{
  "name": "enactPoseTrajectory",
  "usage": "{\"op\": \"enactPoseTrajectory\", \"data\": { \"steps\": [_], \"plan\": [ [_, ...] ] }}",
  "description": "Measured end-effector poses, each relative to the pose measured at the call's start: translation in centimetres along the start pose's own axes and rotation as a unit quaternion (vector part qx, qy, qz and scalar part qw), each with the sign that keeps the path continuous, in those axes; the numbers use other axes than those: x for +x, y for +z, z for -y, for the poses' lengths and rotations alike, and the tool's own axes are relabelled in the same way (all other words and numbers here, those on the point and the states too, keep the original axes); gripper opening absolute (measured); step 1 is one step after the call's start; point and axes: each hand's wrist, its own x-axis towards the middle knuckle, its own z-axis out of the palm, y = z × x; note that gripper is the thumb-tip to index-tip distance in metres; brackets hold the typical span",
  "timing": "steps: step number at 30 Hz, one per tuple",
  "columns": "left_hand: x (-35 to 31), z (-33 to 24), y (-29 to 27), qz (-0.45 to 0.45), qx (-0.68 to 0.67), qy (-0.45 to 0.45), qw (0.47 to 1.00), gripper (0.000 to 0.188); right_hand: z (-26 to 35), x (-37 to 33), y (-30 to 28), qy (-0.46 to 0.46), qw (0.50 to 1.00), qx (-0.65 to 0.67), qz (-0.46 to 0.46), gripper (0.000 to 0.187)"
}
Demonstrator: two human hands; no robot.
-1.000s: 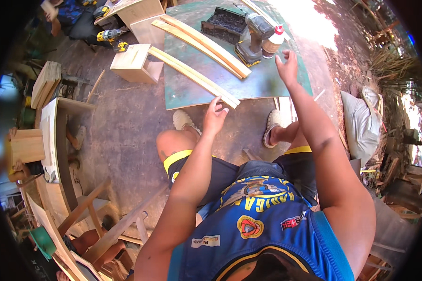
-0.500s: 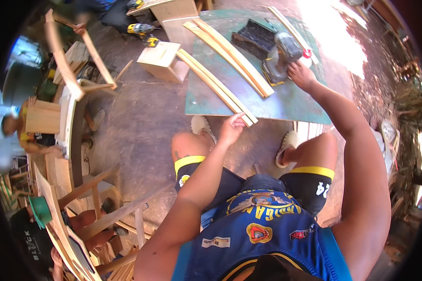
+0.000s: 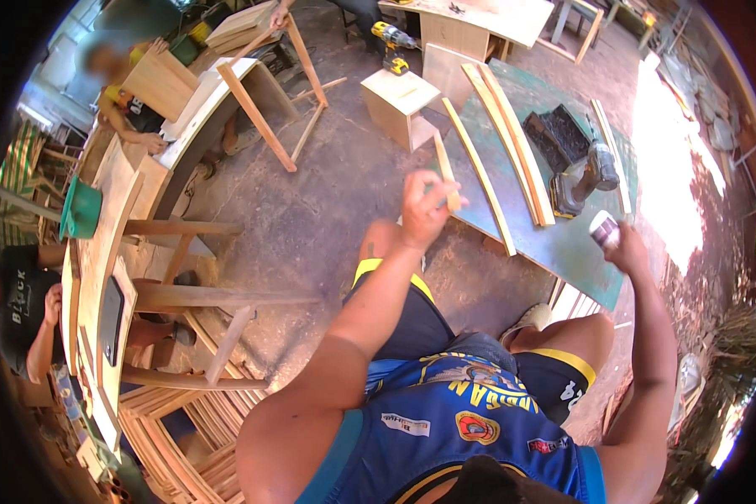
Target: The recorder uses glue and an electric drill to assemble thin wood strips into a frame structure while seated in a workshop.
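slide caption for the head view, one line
Left hand holding a wooden strip, right hand gripping a bottle, near a green table with a drill and more strips.

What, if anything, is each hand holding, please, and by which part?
The left hand holds a wooden strip near its closer end; the right hand holds a bottle by one end.

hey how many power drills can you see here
2 that I can make out: a yellow-and-black drill at the far edge of the wooden box, and a grey drill on the green table, beside the black tray. Others may be hidden or cut off.
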Motion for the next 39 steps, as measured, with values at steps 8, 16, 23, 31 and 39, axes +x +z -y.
{"op": "enactPoseTrajectory", "data": {
  "steps": [8,16,23,31,39],
  "plan": [
    [11.8,-5.0,-5.3,-0.068,-0.281,0.030,0.957,0.030,-6.2,-16.2,-13.6,-0.125,0.571,0.763,-0.276,0.085],
    [6.4,-12.7,-8.8,-0.028,-0.399,-0.027,0.916,0.030,2.7,-20.2,-16.4,-0.192,0.560,0.745,-0.309,0.071],
    [-1.9,-13.3,-5.9,0.077,-0.417,-0.262,0.867,0.019,17.1,-17.9,-11.3,-0.123,0.618,0.732,-0.259,0.059],
    [-6.2,-11.4,0.7,0.142,-0.385,-0.281,0.868,0.022,17.5,-16.7,-12.8,-0.356,0.531,0.748,-0.180,0.079],
    [-7.1,-11.4,2.1,0.208,-0.349,-0.221,0.886,0.015,18.3,-14.4,-8.4,-0.250,0.590,0.737,-0.215,0.074]
  ]
}}
